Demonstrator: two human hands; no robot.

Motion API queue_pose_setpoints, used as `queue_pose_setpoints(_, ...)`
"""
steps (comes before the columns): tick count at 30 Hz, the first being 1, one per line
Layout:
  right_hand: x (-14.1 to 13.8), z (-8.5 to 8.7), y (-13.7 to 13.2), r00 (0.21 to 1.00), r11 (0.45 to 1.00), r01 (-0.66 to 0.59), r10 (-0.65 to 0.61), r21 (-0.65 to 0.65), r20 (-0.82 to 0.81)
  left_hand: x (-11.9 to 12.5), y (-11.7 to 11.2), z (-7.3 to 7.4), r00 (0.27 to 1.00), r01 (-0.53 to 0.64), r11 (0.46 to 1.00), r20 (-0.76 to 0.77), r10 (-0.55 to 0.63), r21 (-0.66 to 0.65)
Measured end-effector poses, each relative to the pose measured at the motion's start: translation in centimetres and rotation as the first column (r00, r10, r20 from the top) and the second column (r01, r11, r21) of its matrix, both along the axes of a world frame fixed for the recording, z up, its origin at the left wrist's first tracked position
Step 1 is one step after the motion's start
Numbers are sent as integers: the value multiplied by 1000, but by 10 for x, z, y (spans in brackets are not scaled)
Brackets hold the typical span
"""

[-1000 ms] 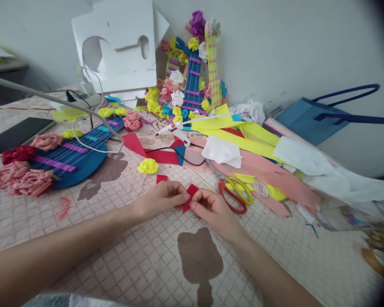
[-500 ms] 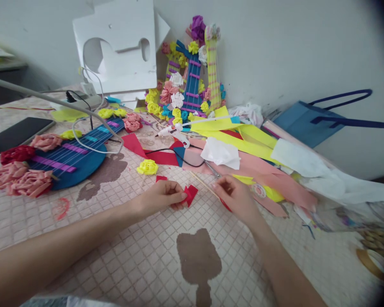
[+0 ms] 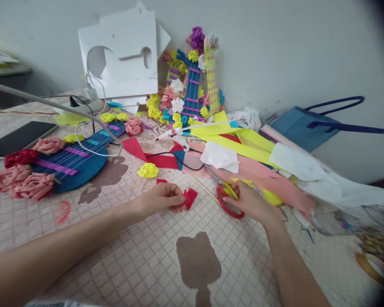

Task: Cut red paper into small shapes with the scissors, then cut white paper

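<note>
Pinching folded red paper (image 3: 189,198), left hand (image 3: 161,199); right hand (image 3: 251,204) fingers gripping scissors (image 3: 225,194) beside paper scraps (image 3: 243,157).

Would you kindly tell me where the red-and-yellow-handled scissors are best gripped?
By the loop handles: the red-and-yellow-handled scissors lie flat, loops nearest the person and blades pointing away. Coming from the right suits the right hand, which rests on the yellow loop.

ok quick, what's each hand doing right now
left hand: closed, pinching the folded red paper
right hand: closing on the scissors handles
</note>
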State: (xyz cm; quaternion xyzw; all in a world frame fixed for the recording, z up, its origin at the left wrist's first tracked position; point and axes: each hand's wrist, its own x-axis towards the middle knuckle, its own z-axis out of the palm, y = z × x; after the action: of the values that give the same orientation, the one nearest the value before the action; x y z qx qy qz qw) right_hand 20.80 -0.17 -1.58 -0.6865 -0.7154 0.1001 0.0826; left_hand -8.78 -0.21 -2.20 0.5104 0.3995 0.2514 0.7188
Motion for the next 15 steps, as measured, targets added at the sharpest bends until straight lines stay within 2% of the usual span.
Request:
queue_pose_setpoints(6, -2, 1, 0, 999, 999, 31, -32, 13, 22, -1, 3, -4, 999, 31, 1000, 37, -31, -2)
queue_pose_setpoints(9, 3, 4, -2, 999, 999, 17, -16, 29, -30, -2, 4, -3, 997, 38, 999, 61, -37, -16)
queue_pose_setpoints(12, 4, 10, -6, 980, 1000, 7, -6, 6, -197, -3, 3, 0, 996, 33, 999, 87, -31, -24)
queue_pose_setpoints(14, -3, 16, -10, 918, 998, -34, 12, -48, -396, -3, 2, 2, 995, 27, 999, 99, -25, -21)
queue_pose_setpoints(15, -10, 18, -12, 860, 994, -73, 23, -78, -509, -3, 1, 3, 995, 27, 999, 102, -25, -19)
